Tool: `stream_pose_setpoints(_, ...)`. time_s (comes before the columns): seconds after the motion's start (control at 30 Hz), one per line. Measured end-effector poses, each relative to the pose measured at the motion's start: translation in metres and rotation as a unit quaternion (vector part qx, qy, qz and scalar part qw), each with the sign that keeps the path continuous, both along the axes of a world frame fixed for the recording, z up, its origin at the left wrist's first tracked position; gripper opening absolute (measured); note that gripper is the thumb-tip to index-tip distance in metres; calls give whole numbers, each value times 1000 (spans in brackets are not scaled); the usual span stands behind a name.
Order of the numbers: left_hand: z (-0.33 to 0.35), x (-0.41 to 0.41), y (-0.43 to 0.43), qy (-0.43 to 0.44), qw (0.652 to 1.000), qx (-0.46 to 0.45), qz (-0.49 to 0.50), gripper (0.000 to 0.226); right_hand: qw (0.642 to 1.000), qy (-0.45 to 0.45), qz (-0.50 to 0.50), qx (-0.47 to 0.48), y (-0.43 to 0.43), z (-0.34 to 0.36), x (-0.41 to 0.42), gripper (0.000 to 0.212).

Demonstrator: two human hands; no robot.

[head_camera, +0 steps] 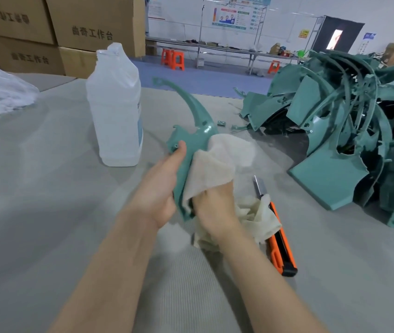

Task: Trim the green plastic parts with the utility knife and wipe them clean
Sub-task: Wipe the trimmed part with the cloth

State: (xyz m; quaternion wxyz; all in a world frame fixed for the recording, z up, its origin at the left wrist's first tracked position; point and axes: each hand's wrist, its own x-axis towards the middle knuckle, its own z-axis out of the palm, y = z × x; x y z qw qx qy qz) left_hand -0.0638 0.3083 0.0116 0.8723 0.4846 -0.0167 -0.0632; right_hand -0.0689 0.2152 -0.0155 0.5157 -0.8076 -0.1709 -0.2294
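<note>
Above the grey tabletop point(47, 188), the curved green plastic part point(199, 114) sits in the left hand's point(164, 186) closed grip, thumb along its face, while the right hand point(212, 210) clutches a cream cloth point(224, 155) against it, beside the orange utility knife point(284, 248).

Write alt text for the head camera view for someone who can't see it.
A person's left hand holds a curved green plastic part while the right hand holds a cream cloth against it. An orange utility knife lies on the grey table at right, near a pile of green parts; a translucent bottle stands at left.
</note>
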Motion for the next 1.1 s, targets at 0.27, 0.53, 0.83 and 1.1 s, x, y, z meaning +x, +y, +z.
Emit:
stream_pose_setpoints(0.27, -11, 10, 17, -63, 971, 195, 124, 35, 951, 151, -88, -254, -59, 26, 1, 18)
stream_pose_setpoints(0.53, -13, 12, 21, -60, 974, 193, 101, 29, 870, 294, -75, -389, -56, 8, -1, 29)
stream_pose_setpoints(0.83, -13, 4, -5, -5, 999, 52, -12, 28, 988, 27, -139, 60, -24, 25, 2, 27)
stream_pose_setpoints(1.1, -10, -2, 8, -34, 985, -151, -70, 38, 971, -56, -36, -228, 20, -7, -17, 71)
